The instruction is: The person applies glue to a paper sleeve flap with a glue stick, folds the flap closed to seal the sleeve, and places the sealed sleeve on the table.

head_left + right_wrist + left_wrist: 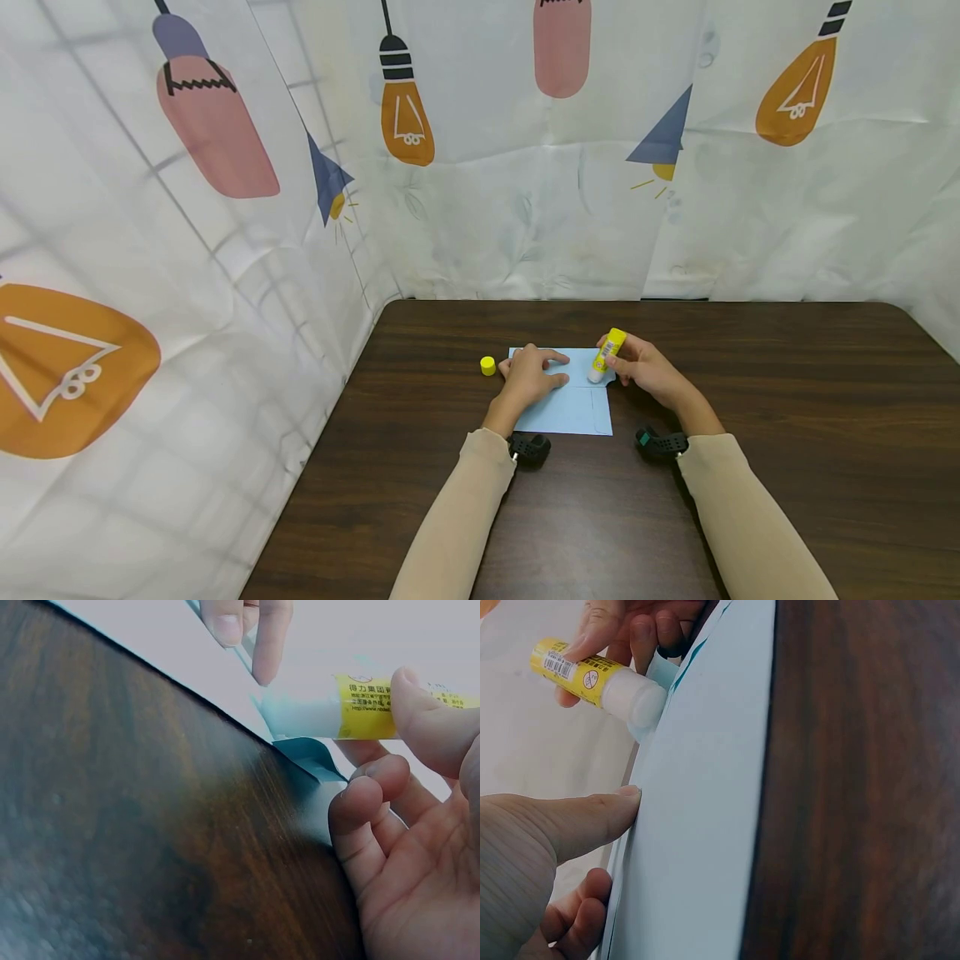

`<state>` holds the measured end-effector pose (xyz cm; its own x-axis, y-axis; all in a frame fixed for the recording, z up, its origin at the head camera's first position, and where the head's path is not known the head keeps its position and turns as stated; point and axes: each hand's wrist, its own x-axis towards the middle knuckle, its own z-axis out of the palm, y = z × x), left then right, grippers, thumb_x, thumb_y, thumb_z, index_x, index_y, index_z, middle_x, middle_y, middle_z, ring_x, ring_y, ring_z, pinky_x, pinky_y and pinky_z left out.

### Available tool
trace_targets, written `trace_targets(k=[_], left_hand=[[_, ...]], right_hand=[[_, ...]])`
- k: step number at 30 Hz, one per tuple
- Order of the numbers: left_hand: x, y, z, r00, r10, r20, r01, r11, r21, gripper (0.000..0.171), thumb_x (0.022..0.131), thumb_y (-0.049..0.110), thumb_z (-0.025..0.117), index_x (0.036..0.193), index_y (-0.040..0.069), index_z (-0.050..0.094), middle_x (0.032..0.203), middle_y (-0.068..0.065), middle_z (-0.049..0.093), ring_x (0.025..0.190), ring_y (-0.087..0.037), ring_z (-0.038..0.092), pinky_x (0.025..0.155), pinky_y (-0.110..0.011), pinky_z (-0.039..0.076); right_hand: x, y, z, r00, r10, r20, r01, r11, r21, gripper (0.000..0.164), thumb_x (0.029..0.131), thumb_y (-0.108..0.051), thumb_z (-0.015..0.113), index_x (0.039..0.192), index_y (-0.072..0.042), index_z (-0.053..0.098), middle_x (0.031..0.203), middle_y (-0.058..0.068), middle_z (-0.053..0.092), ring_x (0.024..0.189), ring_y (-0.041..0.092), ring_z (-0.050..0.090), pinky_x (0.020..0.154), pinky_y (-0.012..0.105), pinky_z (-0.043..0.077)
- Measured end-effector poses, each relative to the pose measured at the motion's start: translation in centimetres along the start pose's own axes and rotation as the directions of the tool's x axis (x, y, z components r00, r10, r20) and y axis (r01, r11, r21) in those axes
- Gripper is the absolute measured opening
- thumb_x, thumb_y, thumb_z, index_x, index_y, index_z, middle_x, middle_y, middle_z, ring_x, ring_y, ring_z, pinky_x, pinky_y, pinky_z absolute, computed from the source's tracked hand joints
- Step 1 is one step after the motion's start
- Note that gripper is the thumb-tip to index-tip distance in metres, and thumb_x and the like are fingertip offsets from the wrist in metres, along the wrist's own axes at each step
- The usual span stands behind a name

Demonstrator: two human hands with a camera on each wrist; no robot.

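Observation:
A light blue folded paper (564, 412) lies on the table, with crease lines and a small flap (306, 754) at its right edge. My left hand (527, 382) rests on the paper's left part, its fingers and thumb spread over the surface. Between the thumb and fingers of my right hand (651, 369) is a yellow glue stick (608, 350), held tilted with its white end down at the paper's right edge by the flap. In the right wrist view, the glue stick's tip is partly hidden against the pale paper.
A yellow glue stick cap (487, 366) stands on the dark wooden table (787, 400), just left of the paper. Behind the table and along its left side hangs a white patterned curtain (480, 217). Both wrists wear black bands.

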<state>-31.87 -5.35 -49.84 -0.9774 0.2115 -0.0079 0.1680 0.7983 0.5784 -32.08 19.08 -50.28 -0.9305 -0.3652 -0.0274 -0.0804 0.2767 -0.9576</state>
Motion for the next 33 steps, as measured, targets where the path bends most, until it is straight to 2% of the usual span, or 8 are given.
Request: trace_targets(k=[9,18,27,33], left_hand=[[-0.06,0.04,-0.06,1.000,-0.003,-0.001,0.003,1.000,0.005,0.029,0.092,0.037,0.077,0.120,0.036,0.075,0.094,0.003,0.056,0.091,-0.019,0.047,0.088,-0.047,0.023],[-0.08,0.04,-0.09,1.000,-0.001,-0.004,0.001,1.000,0.005,0.028,0.092,0.037,0.077,0.120,0.036,0.075,0.095,0.003,0.056,0.091,-0.018,0.048,0.089,-0.047,0.024],[-0.17,0.14,-0.17,1.000,0.000,-0.001,0.000,1.000,-0.007,0.029,0.092,0.037,0.077,0.121,0.035,0.075,0.094,0.002,0.055,0.090,-0.019,0.047,0.088,-0.048,0.023],[-0.19,0.10,-0.20,1.000,0.002,-0.001,-0.002,1.000,-0.007,0.029,0.092,0.037,0.076,0.121,0.035,0.075,0.094,0.002,0.055,0.090,-0.019,0.047,0.088,-0.048,0.023]], right_hand=[[0.13,0.08,0.08,1.000,-0.008,-0.014,0.008,1.000,0.019,0.042,0.105,-0.023,0.059,0.141,-0.002,0.049,0.125,0.022,0.056,0.072,0.017,0.050,0.065,0.028,0.048],[0.19,0.04,0.26,0.998,-0.018,-0.062,0.019,1.000,0.023,0.041,0.106,-0.021,0.058,0.140,-0.002,0.048,0.122,0.020,0.055,0.070,0.017,0.050,0.063,0.028,0.049],[0.29,0.28,0.58,0.991,-0.040,-0.130,0.041,0.999,0.004,0.040,0.107,-0.019,0.055,0.141,-0.001,0.046,0.116,0.009,0.059,0.068,0.017,0.051,0.061,0.028,0.051],[0.27,-0.06,0.73,0.990,-0.029,-0.140,0.032,0.999,0.018,0.038,0.106,-0.015,0.055,0.141,-0.002,0.047,0.113,0.012,0.056,0.072,0.016,0.052,0.061,0.026,0.051]])
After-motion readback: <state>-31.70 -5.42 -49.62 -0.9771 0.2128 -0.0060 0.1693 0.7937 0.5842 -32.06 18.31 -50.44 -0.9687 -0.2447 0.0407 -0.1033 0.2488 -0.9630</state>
